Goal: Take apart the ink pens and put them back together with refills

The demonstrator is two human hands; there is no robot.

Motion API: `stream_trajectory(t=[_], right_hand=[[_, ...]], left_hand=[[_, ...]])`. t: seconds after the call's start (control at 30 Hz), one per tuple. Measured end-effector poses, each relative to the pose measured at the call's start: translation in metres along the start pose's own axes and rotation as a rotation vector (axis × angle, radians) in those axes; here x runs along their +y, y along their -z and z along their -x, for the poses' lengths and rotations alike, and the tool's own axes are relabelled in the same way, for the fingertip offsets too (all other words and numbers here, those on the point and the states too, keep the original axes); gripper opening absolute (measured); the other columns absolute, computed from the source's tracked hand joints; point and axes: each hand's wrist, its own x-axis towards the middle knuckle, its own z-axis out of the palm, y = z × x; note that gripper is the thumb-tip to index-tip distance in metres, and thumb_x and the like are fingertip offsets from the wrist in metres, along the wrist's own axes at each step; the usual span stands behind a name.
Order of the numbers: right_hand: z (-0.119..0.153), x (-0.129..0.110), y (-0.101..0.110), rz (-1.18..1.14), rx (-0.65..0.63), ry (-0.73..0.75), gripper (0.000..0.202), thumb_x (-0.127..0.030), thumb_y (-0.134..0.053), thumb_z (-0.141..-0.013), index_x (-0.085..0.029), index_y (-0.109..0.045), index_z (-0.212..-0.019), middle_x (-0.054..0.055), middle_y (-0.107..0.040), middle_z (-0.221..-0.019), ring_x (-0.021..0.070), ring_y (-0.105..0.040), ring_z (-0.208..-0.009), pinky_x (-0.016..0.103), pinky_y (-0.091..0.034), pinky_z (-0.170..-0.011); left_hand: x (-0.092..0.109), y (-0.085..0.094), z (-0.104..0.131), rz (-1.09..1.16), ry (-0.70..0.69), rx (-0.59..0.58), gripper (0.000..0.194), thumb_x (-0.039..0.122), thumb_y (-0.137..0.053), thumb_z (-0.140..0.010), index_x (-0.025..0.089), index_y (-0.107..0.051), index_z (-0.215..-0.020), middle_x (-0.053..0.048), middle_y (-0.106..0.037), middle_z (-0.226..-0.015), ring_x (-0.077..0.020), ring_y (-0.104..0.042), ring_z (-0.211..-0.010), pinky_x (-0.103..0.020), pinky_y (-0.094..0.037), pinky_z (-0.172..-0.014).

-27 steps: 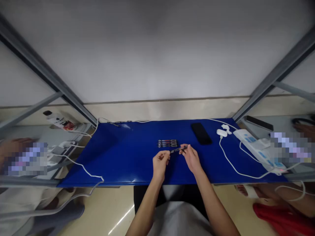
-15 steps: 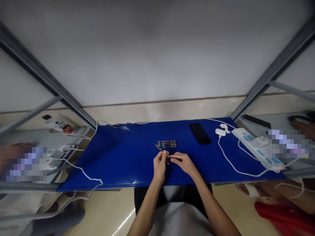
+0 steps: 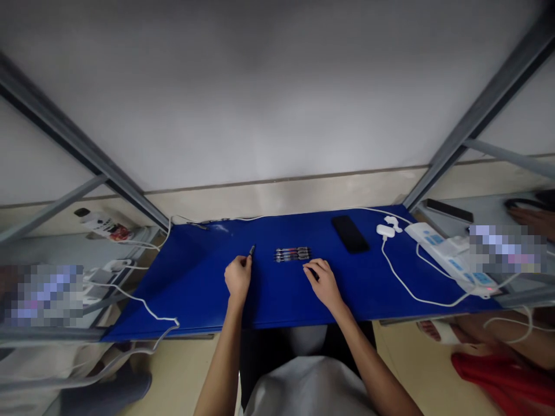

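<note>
At the far left, on a grey neighbouring desk, a white bottle with a black cap and a red-and-brown printed label [image 3: 106, 226] leans over at a tilt in the view, with a white cable [image 3: 143, 308] running below it and down across the left edge of the glossy blue tabletop [image 3: 195, 289]. Near the back left edge of that tabletop lie some thin dark items [image 3: 197, 224], too small to make out. The left hand [image 3: 238, 278] is over the left-middle part of the tabletop, thumb and fingers pinched narrow around a slim dark pen [image 3: 252, 250], whose upper end sticks out past the fingertips, pointing away from the body. To the right of it, well apart, a neat row of slim dark pens with silvery and reddish parts [image 3: 293, 254] lies side by side, lengthwise across the table. The right hand [image 3: 323, 281] is just beside the near right end of this row, its thumb and index finger close together; whether anything is between them cannot be told. Farther right lie a flat black smartphone [image 3: 350, 234], a small white rounded case [image 3: 385, 230] plugged to a white cord, and a long white power strip with blue panels [image 3: 453, 263].
</note>
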Motion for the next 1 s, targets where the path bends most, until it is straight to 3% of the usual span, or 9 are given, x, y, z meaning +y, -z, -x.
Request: stream_trajectory(t=[0.1,0.23,0.4,0.6,0.73,1.0], right_hand=[[0.002,-0.001,-0.003,0.167,-0.011,0.045,0.031,-0.035,-0.050,-0.095,-0.032,-0.063,-0.122,0.010,-0.055,-0.114,0.0294,-0.052,-0.106,0.047,-0.045,-0.093],[0.004,-0.003,-0.007,0.332,-0.056,0.066,0.039,-0.035,-0.048,-0.095,-0.035,-0.054,-0.133,0.011,-0.048,-0.128,0.0336,-0.047,-0.114,0.052,-0.044,-0.092],[0.005,-0.001,-0.006,0.352,-0.031,0.036,0.028,-0.032,-0.046,-0.096,-0.031,-0.062,-0.119,0.012,-0.048,-0.126,0.0330,-0.046,-0.115,0.051,-0.044,-0.091],[0.005,-0.002,-0.006,0.432,-0.040,0.052,0.033,-0.030,-0.044,-0.097,-0.031,-0.057,-0.127,0.012,-0.047,-0.132,0.0332,-0.042,-0.123,0.050,-0.042,-0.093],[0.005,-0.003,-0.007,0.462,-0.066,0.042,0.026,-0.029,-0.043,-0.098,-0.027,-0.064,-0.112,0.011,-0.050,-0.129,0.0310,-0.043,-0.121,0.047,-0.043,-0.090],[0.004,0.000,-0.005,0.398,-0.069,0.050,0.022,-0.028,-0.044,-0.099,-0.027,-0.065,-0.105,0.009,-0.057,-0.119,0.0279,-0.049,-0.113,0.044,-0.044,-0.088]], left_hand=[[0.004,-0.004,0.003,-0.084,-0.059,0.066,0.032,0.046,-0.049,-0.090,0.024,-0.071,-0.089,-0.008,-0.069,-0.092,-0.0231,-0.063,-0.084,-0.027,-0.040,-0.064],[0.009,-0.011,0.010,-0.125,-0.096,0.117,0.032,0.046,-0.046,-0.092,0.024,-0.071,-0.094,-0.008,-0.066,-0.092,-0.0232,-0.058,-0.087,-0.028,-0.039,-0.065],[0.010,-0.014,0.014,-0.153,-0.108,0.163,0.034,0.045,-0.044,-0.094,0.022,-0.068,-0.096,-0.009,-0.064,-0.092,-0.0245,-0.055,-0.091,-0.029,-0.040,-0.067],[0.011,-0.015,0.014,-0.187,-0.062,0.170,0.036,0.045,-0.042,-0.095,0.021,-0.067,-0.087,-0.011,-0.062,-0.094,-0.0249,-0.054,-0.093,-0.028,-0.036,-0.064],[0.012,-0.016,0.015,-0.195,-0.062,0.206,0.031,0.044,-0.045,-0.094,0.022,-0.066,-0.085,-0.007,-0.062,-0.090,-0.0230,-0.054,-0.089,-0.027,-0.034,-0.061],[0.011,-0.016,0.015,-0.105,-0.057,0.277,0.030,0.040,-0.041,-0.096,0.021,-0.065,-0.097,-0.008,-0.062,-0.088,-0.0233,-0.055,-0.086,-0.029,-0.037,-0.065]])
